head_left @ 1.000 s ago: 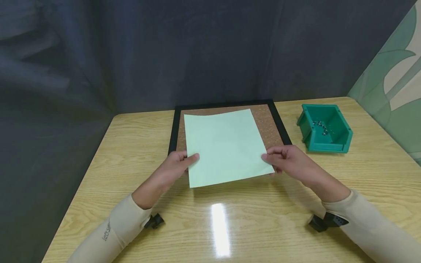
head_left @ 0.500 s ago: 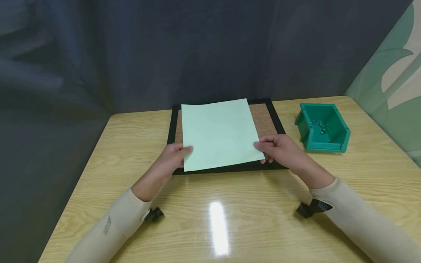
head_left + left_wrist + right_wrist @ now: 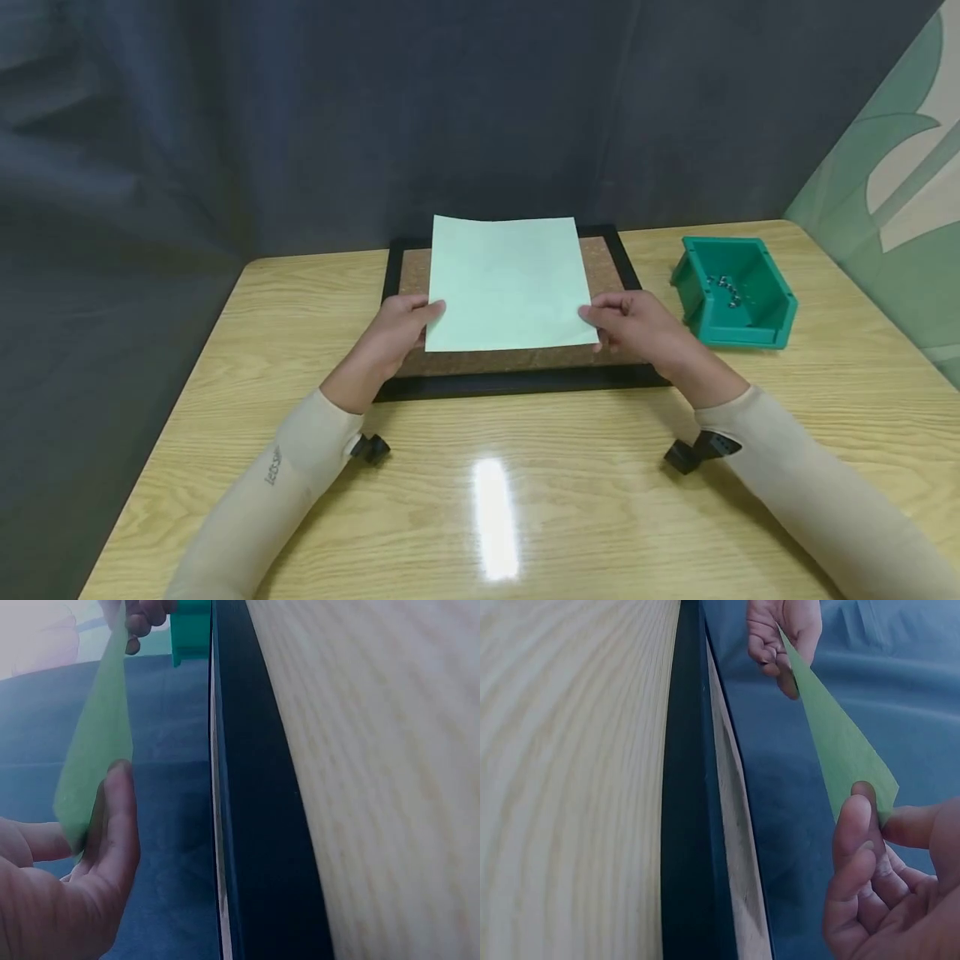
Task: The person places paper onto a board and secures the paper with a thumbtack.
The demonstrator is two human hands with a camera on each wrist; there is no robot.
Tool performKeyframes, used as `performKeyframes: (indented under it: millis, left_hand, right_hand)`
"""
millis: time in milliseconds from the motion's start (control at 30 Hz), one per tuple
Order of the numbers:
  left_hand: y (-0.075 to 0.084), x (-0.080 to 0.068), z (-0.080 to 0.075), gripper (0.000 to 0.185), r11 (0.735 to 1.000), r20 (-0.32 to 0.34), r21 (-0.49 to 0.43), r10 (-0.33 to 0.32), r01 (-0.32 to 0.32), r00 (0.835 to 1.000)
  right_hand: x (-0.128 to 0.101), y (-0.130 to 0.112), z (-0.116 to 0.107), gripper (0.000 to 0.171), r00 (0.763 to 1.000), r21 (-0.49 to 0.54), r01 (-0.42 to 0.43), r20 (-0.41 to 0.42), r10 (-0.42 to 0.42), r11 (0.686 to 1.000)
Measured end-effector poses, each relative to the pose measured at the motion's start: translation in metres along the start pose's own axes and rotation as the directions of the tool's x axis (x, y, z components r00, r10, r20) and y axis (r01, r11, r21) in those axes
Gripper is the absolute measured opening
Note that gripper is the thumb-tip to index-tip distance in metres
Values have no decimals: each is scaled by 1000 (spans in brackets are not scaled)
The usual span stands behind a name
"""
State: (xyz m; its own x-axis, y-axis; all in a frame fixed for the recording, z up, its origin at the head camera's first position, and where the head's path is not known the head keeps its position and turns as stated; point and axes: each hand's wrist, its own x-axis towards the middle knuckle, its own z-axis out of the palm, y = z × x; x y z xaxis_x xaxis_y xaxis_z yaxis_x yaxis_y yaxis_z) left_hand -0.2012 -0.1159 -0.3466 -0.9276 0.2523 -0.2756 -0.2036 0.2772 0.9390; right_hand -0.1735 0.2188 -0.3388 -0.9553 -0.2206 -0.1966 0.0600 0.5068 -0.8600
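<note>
A pale green sheet of paper (image 3: 510, 283) is held up over a cork board (image 3: 510, 361) with a black frame. My left hand (image 3: 397, 329) pinches the sheet's left edge near its lower corner, thumb on top and fingers behind. On the opposite edge my right hand (image 3: 630, 325) pinches it the same way. Both wrist views show the paper (image 3: 101, 735) edge-on, raised clear of the board's frame (image 3: 694, 825). Much of the cork is hidden behind the sheet.
To the right of the board stands a green plastic bin (image 3: 738, 292) with several small shiny metal pieces (image 3: 726, 290) inside. The wooden table (image 3: 420, 517) ends at a dark curtain (image 3: 450, 108) behind, and a patterned green wall (image 3: 900, 183) is at the right.
Both hands have carried the paper away from me, farther over the cork board. Its lower edge is now more level, and the board's front frame shows below it.
</note>
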Motion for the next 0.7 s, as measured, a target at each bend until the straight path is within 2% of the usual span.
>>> performKeyframes:
  millis: [133,333,633,700]
  left_hand:
    - [2,5,-1,27,1000,10,10,-24,24,1000]
    - [-3,7,-2,56,997,64,55,-61,58,996]
    - [-22,5,-6,56,986,53,99,-143,137,988]
    - [-24,7,-6,50,984,57,117,-141,133,988]
  right_hand:
    - [7,6,-2,38,1000,-7,-6,-8,6,1000]
    - [13,16,-4,38,999,-31,-30,-14,30,999]
    - [32,23,10,34,996,-52,-61,58,64,997]
    - [33,23,13,33,995,-63,-66,66,70,996]
